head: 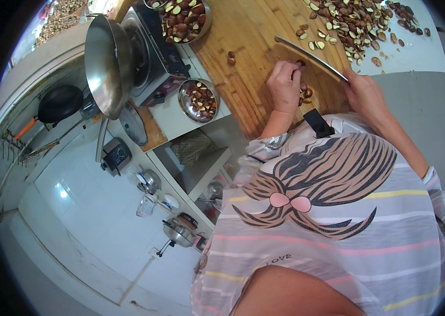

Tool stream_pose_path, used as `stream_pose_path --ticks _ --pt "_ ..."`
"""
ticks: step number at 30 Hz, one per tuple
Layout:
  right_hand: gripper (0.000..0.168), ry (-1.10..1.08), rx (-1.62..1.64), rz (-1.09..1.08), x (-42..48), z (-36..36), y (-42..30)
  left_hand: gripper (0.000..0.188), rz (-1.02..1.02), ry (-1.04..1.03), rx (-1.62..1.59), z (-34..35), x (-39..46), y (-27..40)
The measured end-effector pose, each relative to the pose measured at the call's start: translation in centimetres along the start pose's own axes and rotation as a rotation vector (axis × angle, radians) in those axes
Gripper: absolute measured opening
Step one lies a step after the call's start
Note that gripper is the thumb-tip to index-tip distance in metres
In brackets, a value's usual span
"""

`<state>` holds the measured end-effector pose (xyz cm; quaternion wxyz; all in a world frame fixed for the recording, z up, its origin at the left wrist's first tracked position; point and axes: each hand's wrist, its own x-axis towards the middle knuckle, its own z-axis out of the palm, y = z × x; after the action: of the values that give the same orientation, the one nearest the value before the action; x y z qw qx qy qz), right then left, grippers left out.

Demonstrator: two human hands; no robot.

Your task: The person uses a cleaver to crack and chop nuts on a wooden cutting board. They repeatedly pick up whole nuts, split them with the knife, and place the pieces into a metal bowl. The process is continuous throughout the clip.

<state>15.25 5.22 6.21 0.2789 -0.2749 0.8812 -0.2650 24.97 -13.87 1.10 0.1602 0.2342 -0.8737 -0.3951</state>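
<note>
My left hand (285, 85) rests on the wooden cutting board (250, 98). Its fingertips pinch a brown chestnut (301, 62), partly covered by the fingers. In my right hand (366, 93) is the handle of a kitchen knife (313, 59), its blade seen edge-on and slanting across the board just beyond the pinched nut. Several loose chestnuts (306, 93) lie beside my left wrist. Two more chestnuts (231, 58) sit farther left on the board. Beyond the knife, cut chestnut pieces with pale faces (317, 44) are scattered towards the board's right edge.
A heap of cut pieces (358, 23) spreads from the board onto a white sheet (423, 59). Steel bowls of chestnuts (183, 25) and cut chestnuts (198, 100) stand left of the board. A tilted wok (106, 71) stands by the stove (163, 51), and a black pan (60, 103) lies beyond.
</note>
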Motion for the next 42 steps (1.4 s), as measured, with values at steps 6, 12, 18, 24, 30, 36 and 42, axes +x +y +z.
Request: stream_pose_path --ticks 6,12,18,24,30,36,42 --pt "0.009 -0.041 -0.112 -0.080 -0.1 -0.9 -2.1 0.012 0.061 0.056 0.047 0.2 -0.1 0.3" --pt "0.009 -0.092 -0.141 -0.057 0.4 -1.4 -2.8 0.013 0.066 0.011 0.066 -0.5 0.3 0.6" --pt "0.007 -0.115 -0.215 -0.045 1.7 -1.8 -2.9 0.012 0.038 -0.036 0.040 -0.5 0.6 0.1" --pt "0.010 -0.198 -0.270 -0.074 4.6 -0.2 -3.3 0.014 0.087 0.010 0.078 0.4 0.4 -1.0" --pt "0.008 -0.099 -0.166 -0.092 6.1 2.5 -4.2 0.006 0.040 0.009 0.067 -0.7 0.5 -0.6" --pt "0.013 -0.007 0.026 -0.144 5.7 3.1 -2.1 0.013 -0.204 0.034 -0.201 -0.5 0.9 0.6" --pt "0.021 0.003 0.307 -0.042 3.7 1.9 -3.4 0.024 -0.560 0.026 -0.836 -0.1 0.8 0.8"
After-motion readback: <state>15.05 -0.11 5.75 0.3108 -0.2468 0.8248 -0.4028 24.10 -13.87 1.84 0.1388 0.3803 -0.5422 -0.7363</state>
